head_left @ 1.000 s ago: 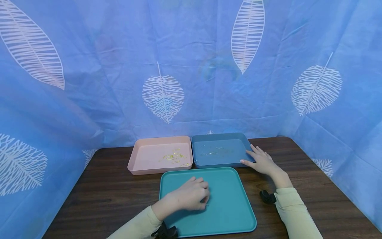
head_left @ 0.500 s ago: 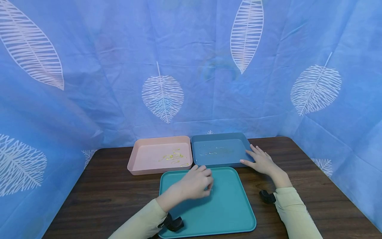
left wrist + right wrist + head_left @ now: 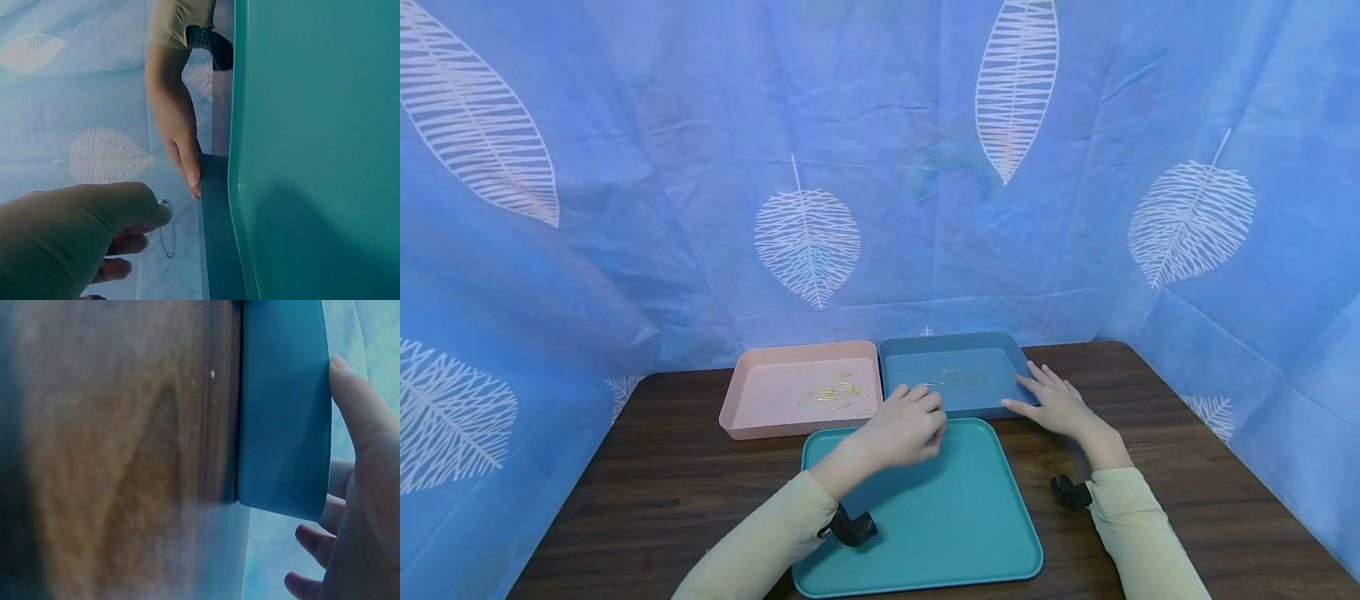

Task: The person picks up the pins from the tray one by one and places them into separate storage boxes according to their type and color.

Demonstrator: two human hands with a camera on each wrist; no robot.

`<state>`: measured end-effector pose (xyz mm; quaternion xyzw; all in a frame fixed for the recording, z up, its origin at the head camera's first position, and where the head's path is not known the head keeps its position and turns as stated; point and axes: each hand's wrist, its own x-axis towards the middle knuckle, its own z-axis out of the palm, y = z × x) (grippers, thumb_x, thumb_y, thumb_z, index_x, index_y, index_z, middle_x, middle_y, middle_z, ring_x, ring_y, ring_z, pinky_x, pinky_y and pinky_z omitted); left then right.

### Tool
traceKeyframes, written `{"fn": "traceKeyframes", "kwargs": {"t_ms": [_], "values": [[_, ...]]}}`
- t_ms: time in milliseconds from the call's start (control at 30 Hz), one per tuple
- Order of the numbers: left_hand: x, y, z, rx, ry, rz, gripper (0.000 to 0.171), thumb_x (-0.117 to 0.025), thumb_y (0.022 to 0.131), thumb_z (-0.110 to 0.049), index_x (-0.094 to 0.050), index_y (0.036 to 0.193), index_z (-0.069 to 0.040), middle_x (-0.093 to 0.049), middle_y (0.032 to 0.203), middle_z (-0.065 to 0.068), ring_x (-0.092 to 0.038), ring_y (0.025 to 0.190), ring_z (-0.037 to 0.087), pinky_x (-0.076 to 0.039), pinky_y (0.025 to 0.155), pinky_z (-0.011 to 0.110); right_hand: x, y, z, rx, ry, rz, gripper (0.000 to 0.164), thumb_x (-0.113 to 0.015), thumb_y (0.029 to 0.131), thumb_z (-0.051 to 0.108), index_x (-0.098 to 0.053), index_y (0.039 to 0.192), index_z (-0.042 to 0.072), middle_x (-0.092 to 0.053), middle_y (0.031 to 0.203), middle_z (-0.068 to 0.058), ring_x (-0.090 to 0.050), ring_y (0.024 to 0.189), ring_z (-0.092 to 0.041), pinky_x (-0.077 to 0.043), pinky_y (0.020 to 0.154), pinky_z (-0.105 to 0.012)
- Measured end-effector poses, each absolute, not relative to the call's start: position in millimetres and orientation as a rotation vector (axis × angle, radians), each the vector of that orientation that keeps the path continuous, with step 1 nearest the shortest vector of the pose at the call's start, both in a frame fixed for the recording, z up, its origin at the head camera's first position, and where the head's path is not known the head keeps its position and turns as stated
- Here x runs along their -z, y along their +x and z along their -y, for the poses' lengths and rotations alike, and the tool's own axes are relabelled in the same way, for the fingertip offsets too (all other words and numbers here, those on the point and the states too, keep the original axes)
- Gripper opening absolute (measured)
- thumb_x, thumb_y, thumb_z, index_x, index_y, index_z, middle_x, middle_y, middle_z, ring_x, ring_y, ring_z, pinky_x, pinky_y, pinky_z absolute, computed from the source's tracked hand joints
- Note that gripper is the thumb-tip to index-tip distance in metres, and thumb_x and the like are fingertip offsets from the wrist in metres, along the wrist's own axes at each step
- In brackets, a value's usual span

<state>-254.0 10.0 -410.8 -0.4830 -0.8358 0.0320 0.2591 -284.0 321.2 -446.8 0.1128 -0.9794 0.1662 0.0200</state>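
Observation:
My left hand (image 3: pixel 901 427) is above the far edge of the teal tray (image 3: pixel 970 517), close to the blue tray (image 3: pixel 992 400). Between its thumb and fingers it pinches a silver safety pin (image 3: pixel 167 234), which hangs down in the left wrist view. At the blue tray's right front corner, my right hand (image 3: pixel 1060 404) rests with its fingers spread and thumb on the rim. A few thin silver pins (image 3: pixel 951 371) lie inside the blue tray, partly hidden by the left hand. Several gold-coloured pins (image 3: pixel 838 390) lie in the pink tray (image 3: pixel 760 408).
The pink and blue trays stand side by side at the back of the dark wooden table (image 3: pixel 647 492), with the teal tray in front. A blue leaf-patterned cloth (image 3: pixel 880 250) hangs behind and at both sides.
My left hand has moved up and away from the middle of the teal tray toward the blue tray, carrying the safety pin. The right hand stays at the blue tray's corner.

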Motion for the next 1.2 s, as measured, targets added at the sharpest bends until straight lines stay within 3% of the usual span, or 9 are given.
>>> {"fn": "traceKeyframes", "kwargs": {"t_ms": [333,667,1000,1200], "values": [[408,-277,-30,-0.095,-1.263,2.249,0.019,-0.061,0.091,-0.026,-0.057,0.073,-0.027,-0.054,0.086,-0.008,-0.031,0.078,0.011,-0.018,0.072,0.026,447,-284,-321,-0.501,0.340,3.031,0.078,-0.056,0.093,0.054,-0.043,0.144,-0.004,-0.021,0.156,-0.033,-0.016,0.143,-0.054,-0.016,0.110,-0.074],[408,-300,-49,-0.067,-1.193,2.255,0.018,-0.060,0.094,-0.028,-0.060,0.076,-0.027,-0.057,0.091,-0.007,-0.042,0.082,0.013,-0.019,0.073,0.026,448,-285,-321,-0.487,0.328,3.031,0.078,-0.055,0.093,0.056,-0.044,0.143,-0.003,-0.022,0.156,-0.032,-0.017,0.143,-0.053,-0.017,0.110,-0.073],[413,-321,-63,-0.033,-1.120,2.324,0.017,-0.057,0.096,-0.028,-0.063,0.080,-0.026,-0.057,0.092,-0.007,-0.037,0.078,0.013,-0.016,0.071,0.026,449,-286,-321,-0.472,0.327,3.039,0.079,-0.054,0.093,0.057,-0.044,0.144,-0.003,-0.021,0.156,-0.032,-0.018,0.143,-0.053,-0.018,0.109,-0.073],[415,-332,-71,0.007,-1.079,2.403,0.016,-0.056,0.097,-0.028,-0.066,0.085,-0.025,-0.057,0.094,-0.006,-0.040,0.080,0.013,-0.021,0.070,0.027,449,-286,-322,-0.470,0.329,3.041,0.078,-0.054,0.093,0.056,-0.044,0.144,-0.003,-0.021,0.156,-0.032,-0.018,0.143,-0.053,-0.018,0.109,-0.074]]}}
